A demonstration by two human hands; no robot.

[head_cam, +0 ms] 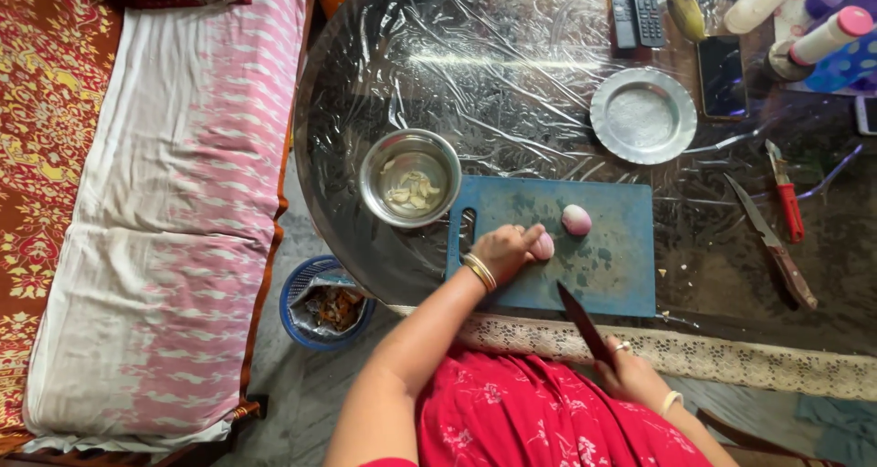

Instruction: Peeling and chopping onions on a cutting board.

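On the blue cutting board (612, 266) my left hand (505, 248) rests fingers-down on a peeled onion half (544, 246). Just beyond it, at the board's far middle, lies a second peeled onion half (576, 219), untouched. My right hand (630, 368) is near the table's front edge, by my red dress, and grips a dark-bladed knife (583, 321) whose tip points up over the board's near edge. A steel bowl (410, 176) holding several peeled garlic cloves stands left of the board.
A steel plate (643, 115) sits behind the board. A brown-handled knife (775, 243) and a red-handled peeler (786, 193) lie at right. Remotes (637, 8), bottles and a phone crowd the far edge. A blue waste basket (324, 302) stands on the floor, a bed at left.
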